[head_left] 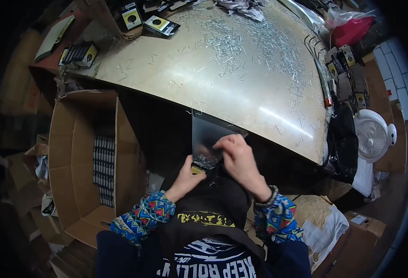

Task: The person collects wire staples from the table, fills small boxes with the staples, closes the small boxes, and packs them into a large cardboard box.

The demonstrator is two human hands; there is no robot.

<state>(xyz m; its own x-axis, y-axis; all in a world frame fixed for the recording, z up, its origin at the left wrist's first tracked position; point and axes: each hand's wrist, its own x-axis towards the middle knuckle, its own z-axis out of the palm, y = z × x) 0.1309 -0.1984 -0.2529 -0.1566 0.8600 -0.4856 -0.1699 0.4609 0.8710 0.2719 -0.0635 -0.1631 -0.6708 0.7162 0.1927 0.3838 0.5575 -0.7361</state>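
My left hand (185, 180) grips a small black-and-yellow box (197, 170) at the lower end of a grey sloping chute (206, 129) fixed to the table edge. Thin bent metal wire hooks (205, 161) are heaped at the chute's mouth, just above the box. Over the chute's right side is my right hand (239, 160), its fingers curled together; whatever they may hold is hidden. More wire hooks (234, 44) lie strewn and piled across the table (153, 69), a few of them near the chute's top.
An open cardboard carton (69, 157) at left contains rows of packed small boxes (104, 169). Similar black-and-yellow boxes (162, 25) lie at the table's far left, with more boxes (347, 69) at right. A white fan (371, 135) stands beyond the table's right end.
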